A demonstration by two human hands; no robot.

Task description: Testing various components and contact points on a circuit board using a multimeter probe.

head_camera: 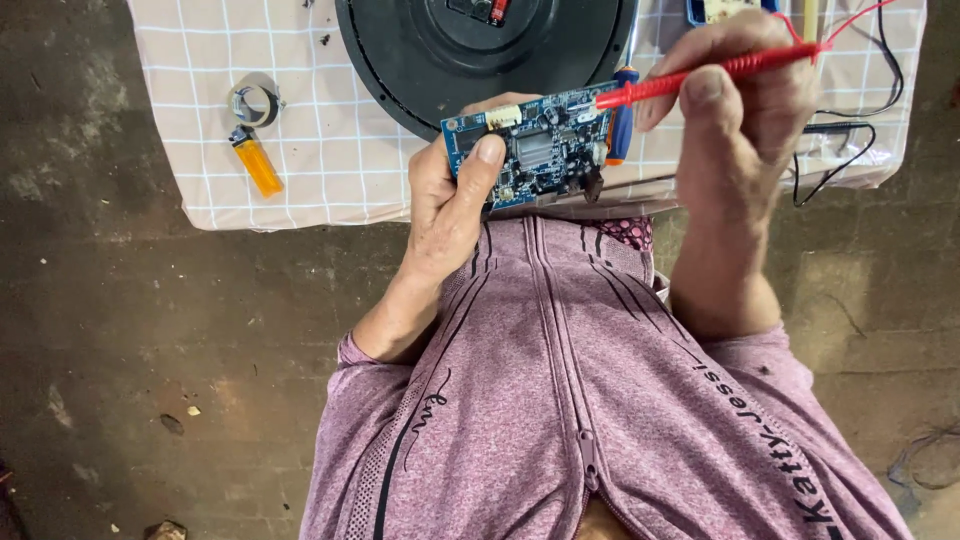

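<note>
Circuit board (532,148), blue, held above the checked cloth (330,150) edge, just in front of a black round disc (480,50). Left hand (450,200) grips its left end, thumb on top. Right hand (745,100) pinches a red probe (700,75), tip at the board's upper right. Orange lighter (257,160) and tape roll (255,102) lie well left.

one head cam, looks straight down, close over hands, chest & table edge (300,215).

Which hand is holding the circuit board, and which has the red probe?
The left hand grips the blue circuit board, thumb on its face. The right hand holds the red probe, tip on the board's upper right edge.
</note>
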